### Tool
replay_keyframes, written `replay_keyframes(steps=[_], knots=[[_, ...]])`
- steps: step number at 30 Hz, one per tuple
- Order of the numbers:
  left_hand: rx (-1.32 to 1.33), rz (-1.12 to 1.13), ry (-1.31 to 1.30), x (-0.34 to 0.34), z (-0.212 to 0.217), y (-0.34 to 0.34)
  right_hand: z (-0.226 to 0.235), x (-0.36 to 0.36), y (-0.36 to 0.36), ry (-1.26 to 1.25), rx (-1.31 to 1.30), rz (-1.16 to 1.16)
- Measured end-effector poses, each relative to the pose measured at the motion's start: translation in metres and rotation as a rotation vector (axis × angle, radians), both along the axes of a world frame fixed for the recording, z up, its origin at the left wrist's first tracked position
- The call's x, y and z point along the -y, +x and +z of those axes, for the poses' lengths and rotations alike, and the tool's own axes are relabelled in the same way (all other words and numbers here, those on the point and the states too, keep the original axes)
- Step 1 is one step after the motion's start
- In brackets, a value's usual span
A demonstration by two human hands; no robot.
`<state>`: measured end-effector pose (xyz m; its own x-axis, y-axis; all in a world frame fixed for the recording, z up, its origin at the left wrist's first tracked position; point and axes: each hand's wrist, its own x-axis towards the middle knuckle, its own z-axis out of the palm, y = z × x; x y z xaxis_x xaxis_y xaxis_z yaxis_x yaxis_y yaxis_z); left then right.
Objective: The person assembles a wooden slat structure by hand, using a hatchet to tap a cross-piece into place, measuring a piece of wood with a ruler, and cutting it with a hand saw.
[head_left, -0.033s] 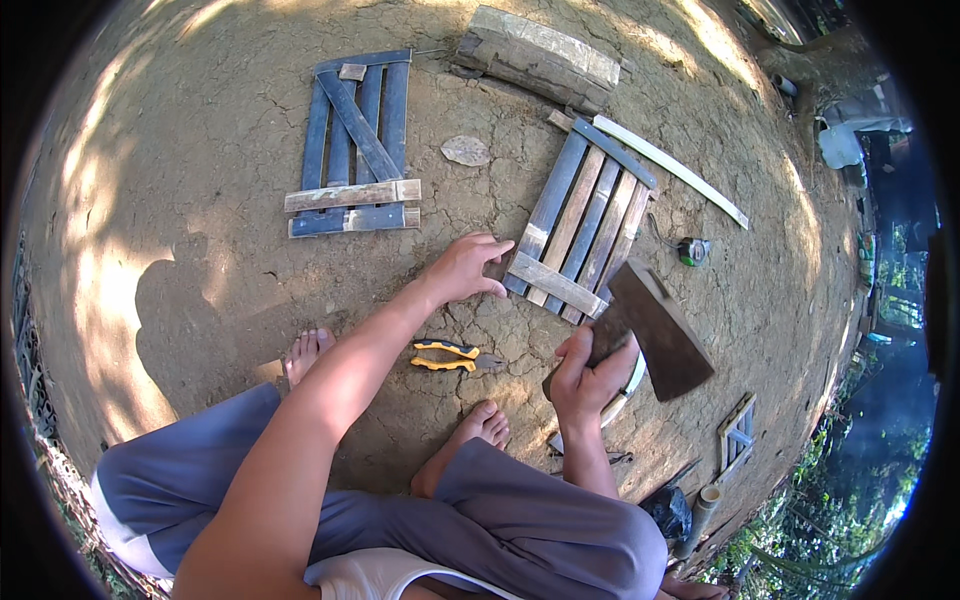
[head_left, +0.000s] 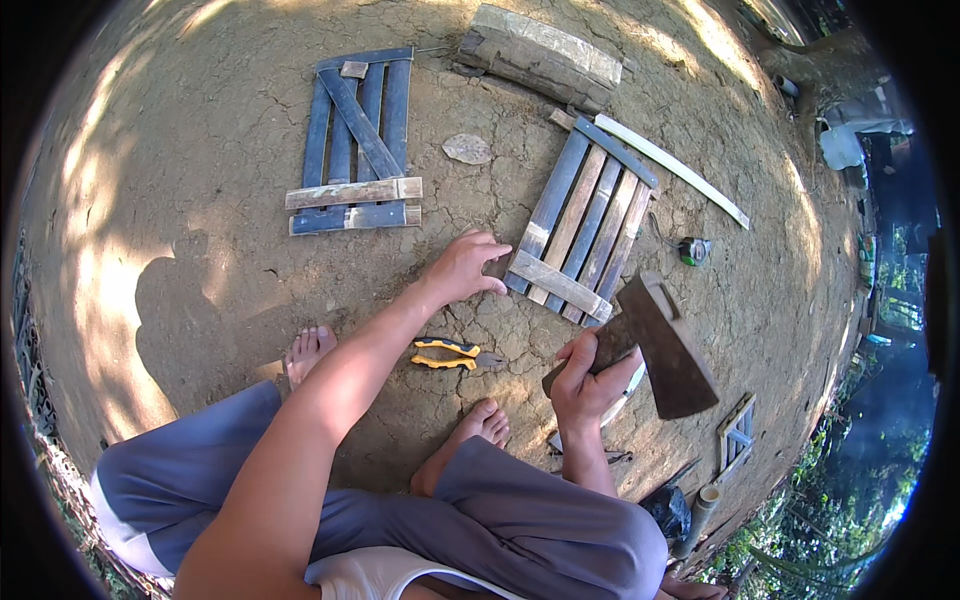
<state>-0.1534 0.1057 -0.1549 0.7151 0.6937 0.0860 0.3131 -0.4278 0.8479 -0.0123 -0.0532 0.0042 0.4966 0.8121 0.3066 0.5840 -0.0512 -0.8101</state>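
My right hand (head_left: 588, 385) is wrapped around the short, dark handle of an axe (head_left: 670, 350). The broad, rusty-brown axe head stands out to the right, its blade pointing down in the view. My left hand (head_left: 472, 268) is at the lower left corner of a panel of dark and brown wooden slats (head_left: 580, 215), thumb and fingers apart, tips at the panel's edge. Whether anything small lies in the shaded gap between them I cannot make out. A pale crosspiece (head_left: 560, 284) lies across the panel's near end, beside the left fingertips.
Yellow-handled pliers (head_left: 447, 354) lie near my feet. Another blue slatted panel (head_left: 350, 140) rests far left, and a squared timber block (head_left: 540, 55) at the back. A pale curved strip (head_left: 675, 170) and a tape measure (head_left: 693, 250) lie to the right on cracked earth.
The axe head has dropped a little toward me and to the right, with the handle turning in view. My left hand and the panels stay nearly in place.
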Motion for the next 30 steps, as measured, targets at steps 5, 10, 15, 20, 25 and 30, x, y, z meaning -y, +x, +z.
replay_keyframes(steps=[5,10,15,20,25,30], knots=[[0.000,-0.056,0.110,0.013,-0.008,-0.003,-0.073,0.006,0.006,-0.818,0.192,-0.001],[-0.004,-0.008,0.084,0.013,-0.009,-0.016,-0.029,-0.008,0.013,-0.269,0.366,-0.011],[-0.024,0.237,-0.131,-0.040,0.015,0.011,-0.035,0.005,0.013,-0.251,0.338,-0.040],[-0.459,-0.043,-0.438,-0.123,0.015,0.095,-0.063,0.008,0.006,-0.677,0.166,0.012],[-0.573,-0.076,-0.524,-0.134,0.003,0.131,-0.053,0.007,0.009,-0.327,0.265,0.039],[-0.625,-0.134,-0.391,-0.133,0.011,0.139,-0.080,0.005,0.014,-0.847,0.392,0.103]])
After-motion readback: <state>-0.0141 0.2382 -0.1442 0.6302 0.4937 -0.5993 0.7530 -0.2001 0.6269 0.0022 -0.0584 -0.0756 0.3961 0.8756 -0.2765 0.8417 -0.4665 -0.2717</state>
